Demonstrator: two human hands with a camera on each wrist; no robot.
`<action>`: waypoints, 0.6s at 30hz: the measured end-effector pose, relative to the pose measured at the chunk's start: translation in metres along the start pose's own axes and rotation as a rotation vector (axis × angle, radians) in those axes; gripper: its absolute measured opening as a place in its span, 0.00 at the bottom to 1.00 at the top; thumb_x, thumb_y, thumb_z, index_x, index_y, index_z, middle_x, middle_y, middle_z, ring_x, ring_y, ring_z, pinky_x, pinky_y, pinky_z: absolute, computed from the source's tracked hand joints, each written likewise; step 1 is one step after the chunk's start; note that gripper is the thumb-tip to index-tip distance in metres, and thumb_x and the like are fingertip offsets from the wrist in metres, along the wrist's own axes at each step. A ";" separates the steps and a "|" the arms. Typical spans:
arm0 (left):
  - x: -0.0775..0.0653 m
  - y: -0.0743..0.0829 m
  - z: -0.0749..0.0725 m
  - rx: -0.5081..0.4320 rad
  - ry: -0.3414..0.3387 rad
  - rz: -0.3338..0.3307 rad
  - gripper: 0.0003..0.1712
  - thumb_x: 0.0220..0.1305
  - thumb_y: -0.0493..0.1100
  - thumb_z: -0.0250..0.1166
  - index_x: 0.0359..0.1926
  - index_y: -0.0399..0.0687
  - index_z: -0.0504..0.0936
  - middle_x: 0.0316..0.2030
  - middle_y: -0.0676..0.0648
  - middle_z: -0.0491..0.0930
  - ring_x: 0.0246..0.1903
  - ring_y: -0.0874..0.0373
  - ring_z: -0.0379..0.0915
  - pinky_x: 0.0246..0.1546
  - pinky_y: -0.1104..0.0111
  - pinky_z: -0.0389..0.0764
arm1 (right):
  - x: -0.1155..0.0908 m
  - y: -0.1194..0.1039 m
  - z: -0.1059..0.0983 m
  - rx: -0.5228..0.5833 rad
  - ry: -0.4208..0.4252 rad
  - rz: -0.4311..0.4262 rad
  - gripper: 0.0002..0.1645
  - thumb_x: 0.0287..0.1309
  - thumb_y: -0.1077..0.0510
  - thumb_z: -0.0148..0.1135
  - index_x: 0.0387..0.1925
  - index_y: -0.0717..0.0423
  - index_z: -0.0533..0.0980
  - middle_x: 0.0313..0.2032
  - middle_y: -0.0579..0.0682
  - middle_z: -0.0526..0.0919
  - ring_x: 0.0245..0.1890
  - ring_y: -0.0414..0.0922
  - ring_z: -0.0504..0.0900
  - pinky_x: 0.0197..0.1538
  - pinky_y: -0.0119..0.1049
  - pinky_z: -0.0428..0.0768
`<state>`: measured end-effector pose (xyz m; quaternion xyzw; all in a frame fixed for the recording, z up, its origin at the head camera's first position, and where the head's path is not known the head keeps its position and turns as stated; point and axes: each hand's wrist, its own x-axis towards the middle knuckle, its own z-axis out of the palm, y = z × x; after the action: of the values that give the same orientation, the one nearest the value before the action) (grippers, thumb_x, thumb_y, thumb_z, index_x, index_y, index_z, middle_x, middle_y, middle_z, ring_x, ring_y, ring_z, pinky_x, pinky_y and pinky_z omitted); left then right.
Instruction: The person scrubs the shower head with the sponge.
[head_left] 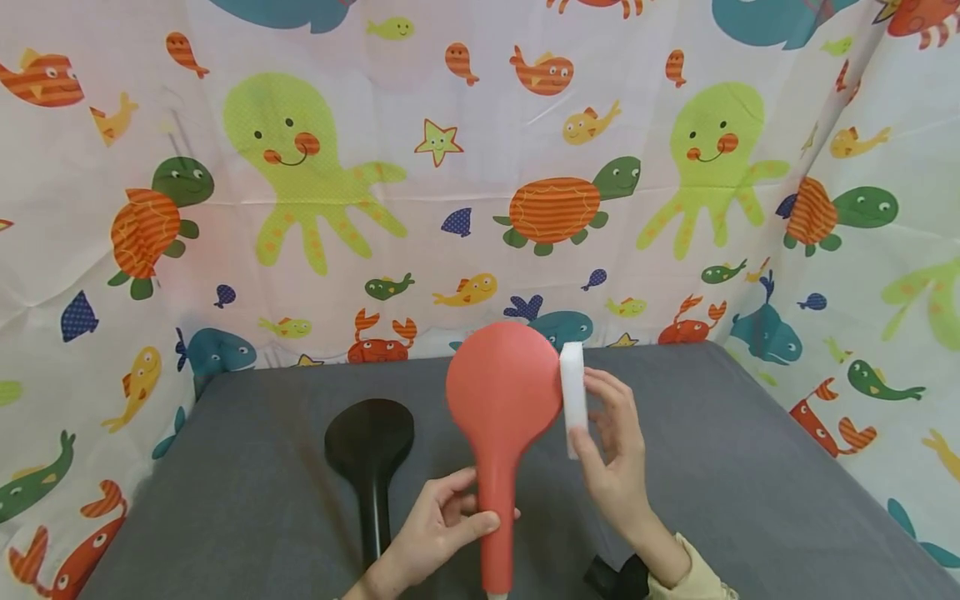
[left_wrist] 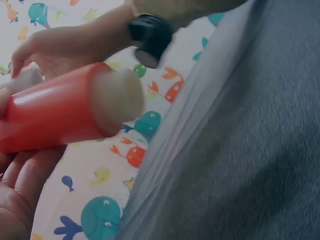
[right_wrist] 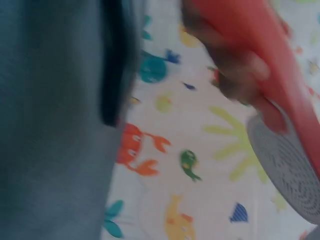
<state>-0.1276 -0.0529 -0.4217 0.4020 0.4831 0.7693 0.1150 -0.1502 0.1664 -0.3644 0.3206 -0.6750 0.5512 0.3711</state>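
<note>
In the head view a red handheld shower head stands upright over the table, its smooth back toward me. My left hand grips its handle, thumb across the front and fingers behind. A pale end piece sticks out of the handle in the left wrist view. The grey spray face, full of small holes, shows in the right wrist view. My right hand pinches a white, block-shaped sponge between thumb and fingers, right at the right edge of the shower head's round part.
A black shower head lies on the grey table, left of the red one, its handle partly behind my left wrist. A curtain printed with sea animals surrounds the table. A black wrist device sits at my right sleeve.
</note>
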 end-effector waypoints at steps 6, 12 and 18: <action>-0.001 -0.002 0.005 0.161 -0.038 -0.041 0.23 0.62 0.28 0.57 0.59 0.31 0.68 0.51 0.30 0.69 0.45 0.48 0.77 0.37 0.56 0.80 | 0.027 -0.005 -0.019 -0.060 0.039 0.212 0.23 0.64 0.69 0.38 0.58 0.65 0.69 0.53 0.48 0.74 0.50 0.44 0.71 0.49 0.27 0.72; 0.000 0.001 0.007 0.273 0.044 -0.009 0.22 0.60 0.29 0.60 0.57 0.33 0.72 0.47 0.34 0.73 0.43 0.52 0.78 0.37 0.59 0.81 | 0.032 -0.011 -0.026 -0.082 0.033 0.328 0.22 0.65 0.64 0.39 0.57 0.61 0.71 0.52 0.45 0.75 0.49 0.44 0.72 0.47 0.29 0.71; 0.002 0.004 0.001 0.405 0.113 0.056 0.23 0.59 0.29 0.61 0.57 0.34 0.72 0.46 0.37 0.74 0.41 0.53 0.79 0.36 0.61 0.81 | 0.015 -0.007 -0.025 -0.088 -0.008 0.302 0.22 0.61 0.69 0.40 0.55 0.64 0.69 0.49 0.42 0.76 0.42 0.41 0.76 0.40 0.31 0.74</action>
<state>-0.1275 -0.0532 -0.4175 0.3864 0.6220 0.6808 -0.0171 -0.1485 0.1895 -0.3448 0.2012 -0.7405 0.5693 0.2949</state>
